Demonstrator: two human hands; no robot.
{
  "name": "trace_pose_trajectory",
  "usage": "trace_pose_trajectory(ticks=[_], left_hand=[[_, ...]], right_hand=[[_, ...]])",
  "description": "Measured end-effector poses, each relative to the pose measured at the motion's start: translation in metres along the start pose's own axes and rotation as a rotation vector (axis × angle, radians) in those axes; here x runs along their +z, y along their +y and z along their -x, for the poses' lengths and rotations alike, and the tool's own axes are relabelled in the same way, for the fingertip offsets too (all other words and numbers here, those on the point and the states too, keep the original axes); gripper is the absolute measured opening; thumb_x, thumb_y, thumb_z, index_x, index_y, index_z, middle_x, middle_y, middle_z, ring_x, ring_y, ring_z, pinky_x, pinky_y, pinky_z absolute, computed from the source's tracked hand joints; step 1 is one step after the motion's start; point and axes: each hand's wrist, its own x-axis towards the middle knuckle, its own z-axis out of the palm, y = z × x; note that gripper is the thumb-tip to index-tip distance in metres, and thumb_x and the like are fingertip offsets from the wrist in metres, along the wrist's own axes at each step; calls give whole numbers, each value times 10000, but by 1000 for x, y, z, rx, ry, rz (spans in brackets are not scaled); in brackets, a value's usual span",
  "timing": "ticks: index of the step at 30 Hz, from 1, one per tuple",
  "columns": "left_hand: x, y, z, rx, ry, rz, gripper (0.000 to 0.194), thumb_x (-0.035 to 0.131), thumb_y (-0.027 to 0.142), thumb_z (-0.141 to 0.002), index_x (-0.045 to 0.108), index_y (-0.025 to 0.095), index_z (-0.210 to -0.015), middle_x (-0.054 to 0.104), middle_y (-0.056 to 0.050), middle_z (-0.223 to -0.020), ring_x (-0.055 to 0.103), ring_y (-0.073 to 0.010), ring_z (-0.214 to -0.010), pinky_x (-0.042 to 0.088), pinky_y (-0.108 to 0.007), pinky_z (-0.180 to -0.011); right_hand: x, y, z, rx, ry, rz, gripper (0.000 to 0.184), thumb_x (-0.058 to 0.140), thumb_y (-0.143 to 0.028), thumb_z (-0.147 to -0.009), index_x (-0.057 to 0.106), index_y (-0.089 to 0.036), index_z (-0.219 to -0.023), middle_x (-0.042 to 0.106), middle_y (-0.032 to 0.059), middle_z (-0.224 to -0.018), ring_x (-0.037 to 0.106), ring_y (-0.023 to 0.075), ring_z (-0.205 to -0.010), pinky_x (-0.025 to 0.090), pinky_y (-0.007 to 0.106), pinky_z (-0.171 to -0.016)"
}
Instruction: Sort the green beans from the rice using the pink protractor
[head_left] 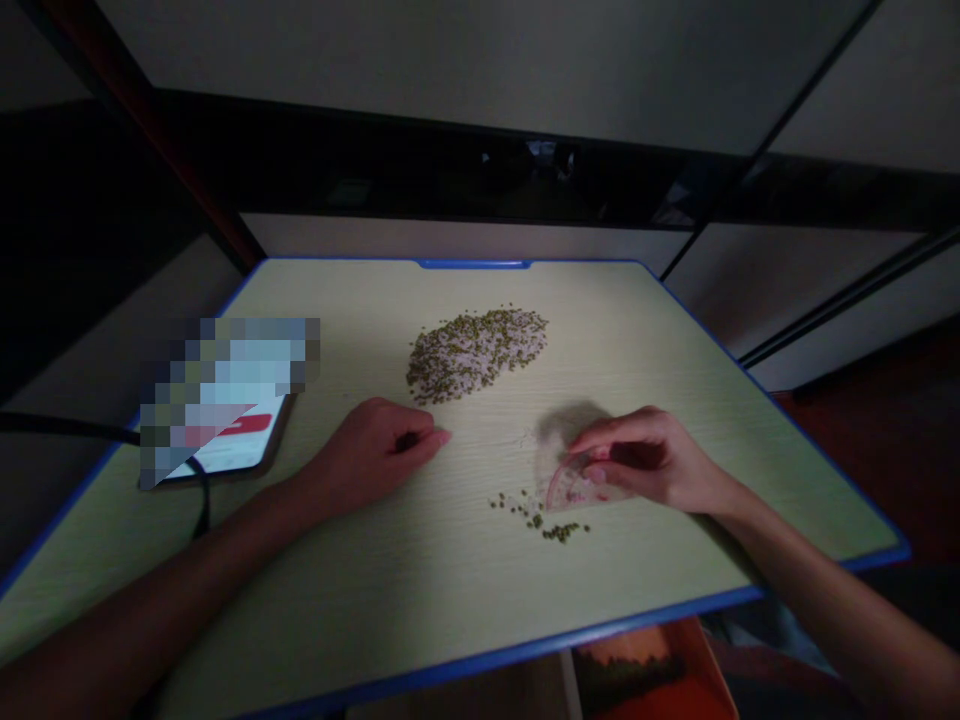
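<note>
My right hand [637,460] pinches a clear plastic protractor [566,488] with reddish markings, tilted low over the table. Just in front of its lower edge lies a small scatter of green beans [559,532], with a few pale grains [517,500] among them. My left hand [382,445] rests near the table's middle, fingers curled in and thumb against them; whatever it may hold is hidden. Beyond both hands spreads a larger pile of green beans mixed with whitish grains [476,350].
A phone [240,440], its picture partly blurred out, stands at the left with a dark cable [67,425] beside it. The pale table [360,600] has a blue edge. Below its front edge shows an orange container [697,660]. Cabinet fronts [450,50] rise behind.
</note>
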Motion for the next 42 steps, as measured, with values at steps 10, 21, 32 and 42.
trace_pose_trajectory(ticks=[10,21,32,42], left_hand=[[-1,1,0,-4,6,-2,396,396,357,-794,286,174,-460,265,60,-435,282,-61,-431,216,-215,-482],[-1,0,-1,2,3,0,395,395,360,-791,294,175,-457,274,59,-432,292,-63,-436,223,-209,-478],[0,-1,-1,7,12,17,391,403,349,-793,300,174,-459,277,57,-432,288,-63,-440,220,-209,-465],[1,0,-1,18,18,10,399,406,362,-788,300,173,-453,274,58,-428,281,-59,-425,221,-213,-468]], right_hand=[[2,0,-2,3,4,-23,146,616,-177,-754,692,-122,-866,528,-4,-554,422,70,-468,325,194,-395],[5,-3,-4,34,34,-38,184,642,-215,-743,696,-116,-888,495,-18,-532,386,62,-446,302,191,-387],[6,-2,-5,4,38,-16,217,651,-227,-748,691,-111,-927,514,-13,-548,401,60,-455,331,185,-402],[2,-2,-3,-42,-24,40,177,618,-199,-775,698,-95,-894,590,33,-589,479,93,-493,364,212,-407]])
